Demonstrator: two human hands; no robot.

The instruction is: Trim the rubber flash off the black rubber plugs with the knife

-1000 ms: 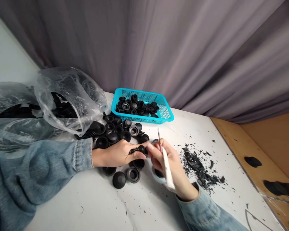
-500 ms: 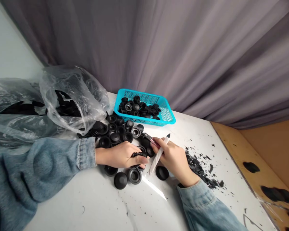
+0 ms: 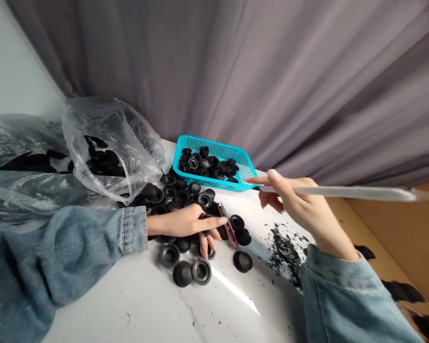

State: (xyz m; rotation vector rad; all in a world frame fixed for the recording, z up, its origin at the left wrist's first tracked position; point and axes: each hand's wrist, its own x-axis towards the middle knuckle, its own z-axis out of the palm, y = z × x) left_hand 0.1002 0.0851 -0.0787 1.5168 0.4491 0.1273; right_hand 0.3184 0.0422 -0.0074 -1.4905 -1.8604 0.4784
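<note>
My left hand [image 3: 186,221] is closed around a black ribbed rubber part [image 3: 207,232], mostly hidden by the fingers. Just off its thumb lies a small pink-handled tool [image 3: 231,234] with a pointed metal end; its exact kind is unclear. Raised above the table at the right, my right hand [image 3: 300,200] grips a white pencil-like stick [image 3: 357,192], blurred, its dark tip pointing left near the basket corner. Round black rubber caps [image 3: 169,256] lie about my left hand in a loose heap, some face up and some face down.
A turquoise basket [image 3: 218,184] holding several black rubber parts stands at the back. Open clear plastic bags [image 3: 128,147] with black pieces lie at the left. Black trimmings [image 3: 284,250] are scattered on the white table [image 3: 157,309]. A grey curtain [image 3: 200,62] hangs behind.
My right hand has moved up and right, and the white stick has swung from upright to nearly level. The pink-handled tool has left my right hand and lies beside my left.
</note>
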